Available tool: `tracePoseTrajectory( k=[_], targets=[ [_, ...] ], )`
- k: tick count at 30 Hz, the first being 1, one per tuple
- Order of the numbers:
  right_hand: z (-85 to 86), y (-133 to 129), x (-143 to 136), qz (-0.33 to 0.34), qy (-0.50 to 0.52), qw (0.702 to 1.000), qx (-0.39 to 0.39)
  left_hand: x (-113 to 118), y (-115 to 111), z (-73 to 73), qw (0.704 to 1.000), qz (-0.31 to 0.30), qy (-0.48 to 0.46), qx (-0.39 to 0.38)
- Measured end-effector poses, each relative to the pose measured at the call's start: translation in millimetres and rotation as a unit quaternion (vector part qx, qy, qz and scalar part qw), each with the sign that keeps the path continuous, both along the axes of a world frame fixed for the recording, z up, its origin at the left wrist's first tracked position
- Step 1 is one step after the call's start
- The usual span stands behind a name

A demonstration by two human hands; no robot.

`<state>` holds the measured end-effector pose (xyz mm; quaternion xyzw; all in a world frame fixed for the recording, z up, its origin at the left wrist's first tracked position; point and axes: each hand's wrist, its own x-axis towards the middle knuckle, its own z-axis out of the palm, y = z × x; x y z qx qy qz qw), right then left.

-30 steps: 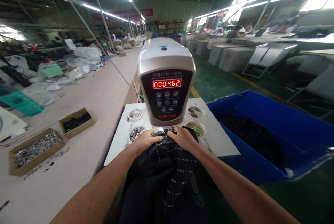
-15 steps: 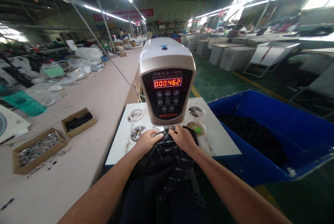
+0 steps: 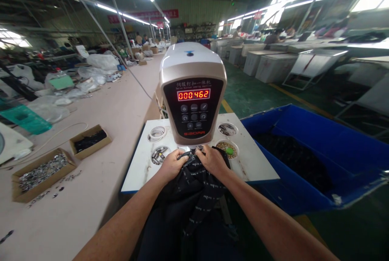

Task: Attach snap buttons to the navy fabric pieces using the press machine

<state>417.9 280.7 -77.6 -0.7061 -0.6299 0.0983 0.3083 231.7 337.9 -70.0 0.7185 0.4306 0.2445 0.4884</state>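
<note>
1. Left hand (image 3: 170, 166): thumb and fingers pinching the upper edge of a black cloth garment with small white printed lettering (image 3: 193, 186).
2. Garment: between both hands, before a rounded white-and-bronze button-sewing machine (image 3: 193, 72); long axis fore-and-aft, upper edge towards the machine, lower part draping to the wearer's lap; bunched, creased, print lines slanting.
3. Right hand (image 3: 215, 162): thumb and fingers pinching the same edge; fingertips partly hidden.
</note>
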Motion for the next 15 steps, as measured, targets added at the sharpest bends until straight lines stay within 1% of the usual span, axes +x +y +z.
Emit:
tracePoseTrajectory(
  k=[4, 9, 12, 15],
  targets=[
    [-2.2, 0, 0, -0.009, -0.002, 1.0, 0.004, 1, -1, 1.9, 1.0, 0.0, 0.004, 0.001],
    [-4.9, 1, -1, -0.015, -0.002, 1.0, -0.004, 1, -2, 2.8, 1.0, 0.013, 0.019, 0.009],
    [-1.5, 0, -2, -0.018, 0.006, 1.0, -0.007, 2, -2, 3.5, 0.999, 0.019, 0.029, 0.015],
    [5.6, -2, -2, -0.007, 0.035, 0.999, -0.003, 2, -6, 9.1, 0.998, 0.036, 0.045, 0.03]
  ],
)
